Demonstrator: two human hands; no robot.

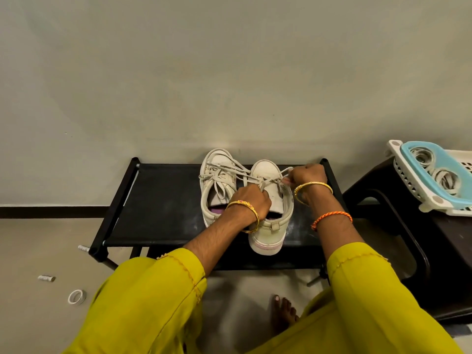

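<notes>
Laces of the near sneaker are stretched between both hands. Left hand is curled round one strand at 9 o'clock of the knot, above the tongue. Right hand pinches the other strand at 3 o'clock. Near sneaker sits heel toward the person on a black shoe rack. Second sneaker lies just beside it at 10 o'clock, laces loose. Basket is on a dark stool at 3 o'clock of the rack. Tape ring is on the floor at 8 o'clock.

white sneakers, black rack, yellow sleeves, blue-and-white basket
</notes>
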